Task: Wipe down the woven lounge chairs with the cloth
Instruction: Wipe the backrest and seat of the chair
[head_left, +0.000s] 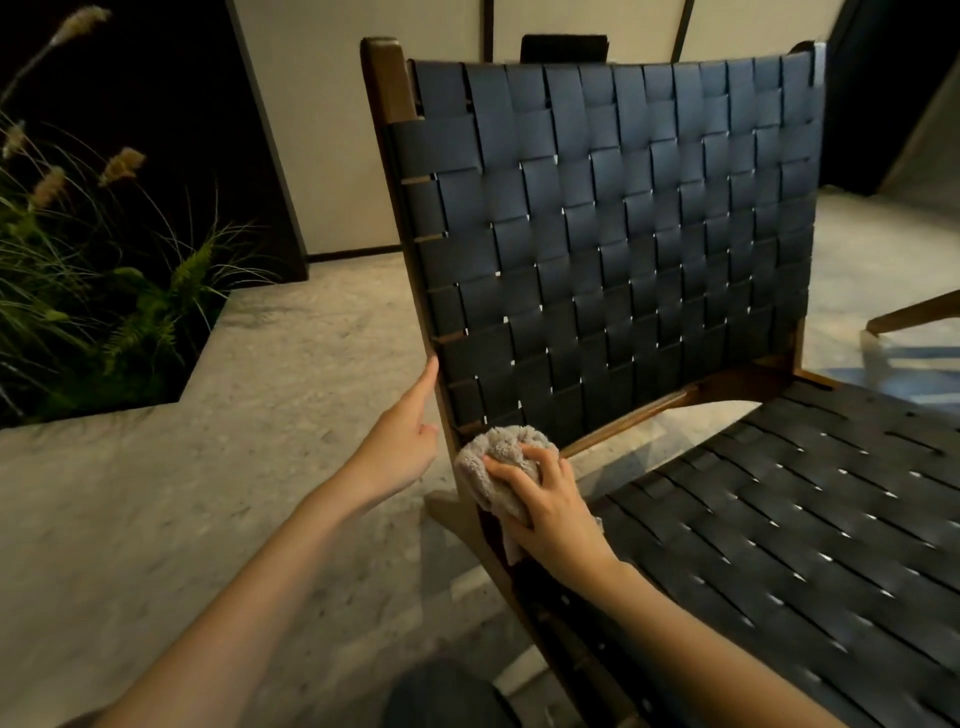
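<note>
Across the frame from 12 to 4 o'clock: one woven lounge chair (623, 234), black straps on a brown wooden frame (387, 83), backrest upright at 12, seat (805, 519) running out to 4 and cut off by the right and bottom edges. Pale stone floor (234, 441) fills 6 to 9. Bed of grasses and ferns (104, 286) at 9 to 10, dark behind it. At 3, a slanted wooden leg (914, 312), probably a second chair, mostly out of view. Both bare forearms come in from 6 to 7. Left hand (400, 447) near centre, index finger straight with its tip on the outer edge of the backrest's left post, other fingers curled in, holding nothing. Right hand (550, 509) just toward 4 from it, fingers curled round a bunched grey cloth (493, 457), pressing it at the lower left corner of the backrest where post meets seat rail. From that corner the unwiped weave lies toward 12 to 1, the post's long axis rising slightly toward 11; right hand is nearer and carries the cloth. Hidden: the cloth's contact face, the backrest's rear, the chair's legs. Dark rounded shape (447, 696) at 6, can't tell what.
</note>
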